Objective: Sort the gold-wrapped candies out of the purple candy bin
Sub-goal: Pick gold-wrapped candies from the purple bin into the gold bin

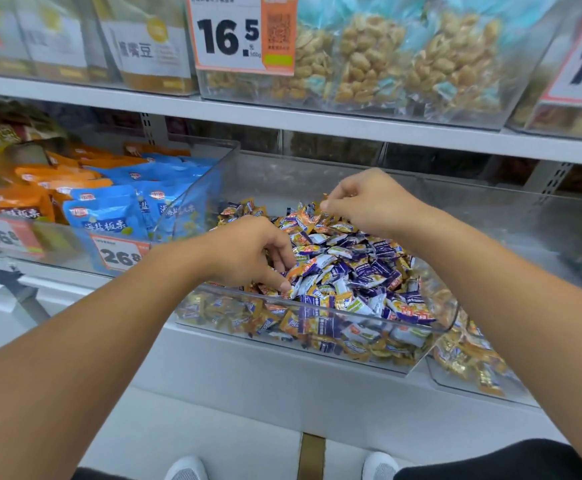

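A white shelf unit point(317, 121) fills the view, its upper shelf carrying clear bins of bagged nuts point(403, 60) and a price tag reading 16.5 point(228, 34). On the lower shelf, in the middle, sits a clear plastic bin point(317, 308) heaped with purple-and-white wrapped candies point(362, 268); gold-wrapped candies point(234, 211) lie mixed in, mostly along the far and left edges and low against the near wall. To the left, another bin holds blue packets point(109, 216) and orange packets point(15, 202). At the right, near the purple bin, is a bin of gold-wrapped sweets point(466, 362). The left hand point(248, 251) reaches into the near left of the heap, fingers curled down among the wrappers; whether it grips one, I cannot tell. The right hand point(369, 199) hovers over the far side, thumb and forefinger pinched on a gold-wrapped candy point(326, 199).
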`<state>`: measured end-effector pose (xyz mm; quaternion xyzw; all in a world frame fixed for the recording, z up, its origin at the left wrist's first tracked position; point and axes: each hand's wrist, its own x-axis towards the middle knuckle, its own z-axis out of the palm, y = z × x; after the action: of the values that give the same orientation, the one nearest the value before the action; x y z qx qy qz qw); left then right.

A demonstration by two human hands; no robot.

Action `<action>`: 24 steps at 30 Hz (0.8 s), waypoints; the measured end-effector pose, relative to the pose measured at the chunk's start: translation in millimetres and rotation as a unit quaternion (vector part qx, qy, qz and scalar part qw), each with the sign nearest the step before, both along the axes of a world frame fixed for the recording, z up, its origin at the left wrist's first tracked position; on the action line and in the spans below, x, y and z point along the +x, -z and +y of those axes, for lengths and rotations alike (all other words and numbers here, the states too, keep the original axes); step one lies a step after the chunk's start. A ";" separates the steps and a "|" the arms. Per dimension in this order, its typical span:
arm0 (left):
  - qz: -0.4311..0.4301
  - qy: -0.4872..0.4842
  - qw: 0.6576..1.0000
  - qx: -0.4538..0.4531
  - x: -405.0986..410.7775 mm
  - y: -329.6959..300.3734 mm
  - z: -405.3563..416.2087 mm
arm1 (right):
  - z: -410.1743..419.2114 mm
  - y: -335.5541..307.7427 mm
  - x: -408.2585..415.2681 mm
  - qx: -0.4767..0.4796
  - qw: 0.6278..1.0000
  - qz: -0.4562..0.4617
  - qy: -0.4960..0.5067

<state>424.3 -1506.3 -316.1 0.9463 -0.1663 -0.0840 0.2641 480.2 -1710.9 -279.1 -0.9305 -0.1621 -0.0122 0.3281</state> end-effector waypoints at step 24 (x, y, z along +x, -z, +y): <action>0.071 -0.296 0.780 -0.547 38.1 -10.2 -21.1 | -15.6 6.1 16.7 -0.135 0.989 -0.043 0.037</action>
<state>462.4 -1527.4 -306.0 0.6366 0.1233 0.0370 0.7603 496.9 -1726.5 -285.2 -0.9704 -0.1414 -0.0423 0.1911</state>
